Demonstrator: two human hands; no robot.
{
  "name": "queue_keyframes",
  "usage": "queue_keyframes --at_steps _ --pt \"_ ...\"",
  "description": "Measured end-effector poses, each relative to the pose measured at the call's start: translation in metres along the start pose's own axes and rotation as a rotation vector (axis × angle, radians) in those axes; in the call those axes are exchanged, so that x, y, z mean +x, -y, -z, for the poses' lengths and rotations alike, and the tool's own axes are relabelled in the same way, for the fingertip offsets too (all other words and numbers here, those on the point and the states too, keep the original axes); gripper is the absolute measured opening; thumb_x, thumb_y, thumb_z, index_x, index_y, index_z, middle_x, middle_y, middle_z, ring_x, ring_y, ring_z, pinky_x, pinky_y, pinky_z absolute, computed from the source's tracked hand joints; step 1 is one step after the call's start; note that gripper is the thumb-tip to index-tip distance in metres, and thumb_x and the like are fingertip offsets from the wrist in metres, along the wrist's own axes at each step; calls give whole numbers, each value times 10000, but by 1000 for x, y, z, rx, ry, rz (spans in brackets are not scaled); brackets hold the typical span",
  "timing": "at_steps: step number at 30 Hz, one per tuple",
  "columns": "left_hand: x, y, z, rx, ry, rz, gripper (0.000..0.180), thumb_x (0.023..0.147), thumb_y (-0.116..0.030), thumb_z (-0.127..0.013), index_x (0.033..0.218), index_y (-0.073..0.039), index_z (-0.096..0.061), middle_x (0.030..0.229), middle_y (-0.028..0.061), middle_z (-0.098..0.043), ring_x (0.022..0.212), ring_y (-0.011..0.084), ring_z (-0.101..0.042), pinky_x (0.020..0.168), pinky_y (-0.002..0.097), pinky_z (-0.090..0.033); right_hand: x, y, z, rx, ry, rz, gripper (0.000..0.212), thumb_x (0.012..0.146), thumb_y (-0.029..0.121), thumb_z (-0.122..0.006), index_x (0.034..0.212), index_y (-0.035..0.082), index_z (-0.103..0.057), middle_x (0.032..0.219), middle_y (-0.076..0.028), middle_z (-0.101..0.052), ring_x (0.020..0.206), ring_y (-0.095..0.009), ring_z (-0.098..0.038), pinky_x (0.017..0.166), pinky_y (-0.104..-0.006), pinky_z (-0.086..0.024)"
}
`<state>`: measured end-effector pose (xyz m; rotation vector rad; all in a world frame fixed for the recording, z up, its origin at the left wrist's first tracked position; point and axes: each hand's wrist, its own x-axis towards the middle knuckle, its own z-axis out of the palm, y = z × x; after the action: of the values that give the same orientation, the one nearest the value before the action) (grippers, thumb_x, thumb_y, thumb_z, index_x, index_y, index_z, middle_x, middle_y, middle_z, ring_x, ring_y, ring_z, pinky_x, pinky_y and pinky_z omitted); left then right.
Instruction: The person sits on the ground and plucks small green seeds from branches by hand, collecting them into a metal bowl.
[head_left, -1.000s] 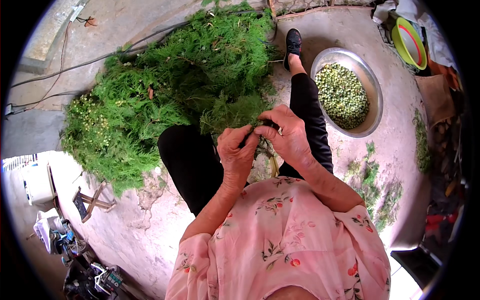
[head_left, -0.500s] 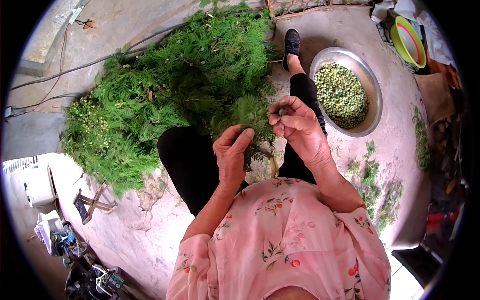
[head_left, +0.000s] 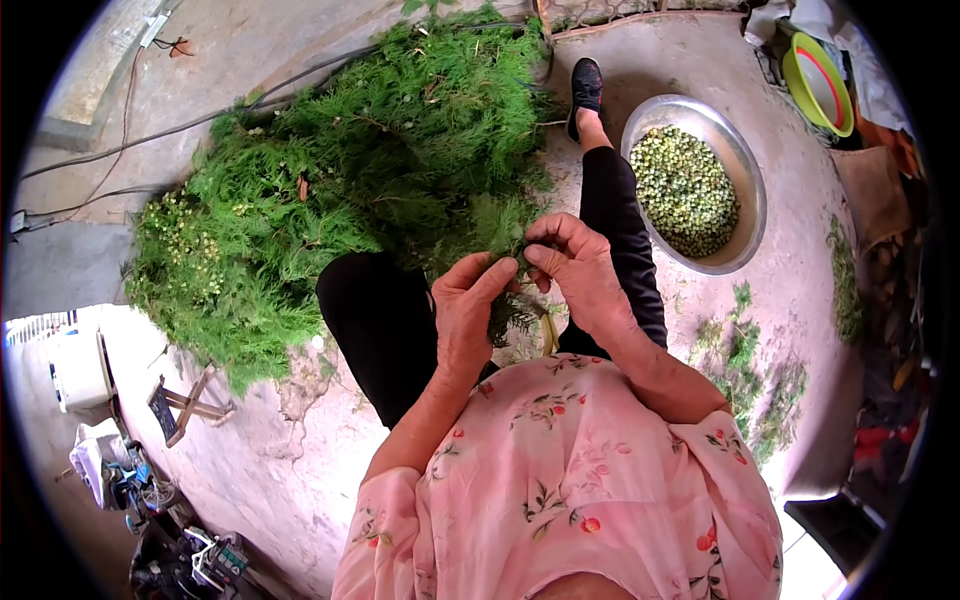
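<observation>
My left hand (head_left: 468, 305) pinches a feathery green conifer sprig (head_left: 508, 312) between thumb and fingers in front of my lap. Close beside it, my right hand (head_left: 575, 268) has its thumb and fingertips closed at the sprig's edge; whatever sits between them is too small to make out. Beyond both hands spreads a large heap of cut conifer branches (head_left: 340, 150), with pale round cones showing at its left side. To the right, a wide metal basin (head_left: 752, 190) holds many small green cones (head_left: 685, 190).
Black cables (head_left: 120, 150) run along the floor behind the heap. Loose sprigs (head_left: 745, 345) lie on the concrete at the right. A lime-green basin (head_left: 845, 100) leans at the far right. A small folding stool (head_left: 188, 405) stands at the left. My legs flank the work area.
My right hand has moved left and slightly nearer to me, from beside the sprig to meet my left hand at it. My right knee has shifted a little.
</observation>
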<state>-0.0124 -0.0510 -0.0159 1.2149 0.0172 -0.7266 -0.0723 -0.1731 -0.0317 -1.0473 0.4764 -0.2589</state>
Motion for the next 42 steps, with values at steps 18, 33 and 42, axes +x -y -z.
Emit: queue_keyframes --at_steps 18,33,42 --pt "2 1 8 -3 -27 3 41 777 -48 -608 783 -8 -613 643 -19 -545 572 53 -445 544 189 -354 -13 13 -5 -181 -154 4 98 825 90 -586 879 13 -613 625 11 -527 494 -43 -455 426 -179 -367" --pt "2 2 12 -140 60 68 47 762 -23 -597 804 -18 -618 653 -34 -540 573 33 -431 537 176 -339 -3 2 14 348 219 -258 129 822 85 -582 926 14 -553 676 -8 -507 496 -86 -422 453 -203 -317" --pt "1 9 17 161 74 -55 89 766 -103 -652 790 -21 -626 614 -55 -509 545 22 -398 507 176 -322 6 27 16 20 139 -94 213 796 149 -631 948 14 -567 713 14 -525 540 -43 -441 469 -169 -342"
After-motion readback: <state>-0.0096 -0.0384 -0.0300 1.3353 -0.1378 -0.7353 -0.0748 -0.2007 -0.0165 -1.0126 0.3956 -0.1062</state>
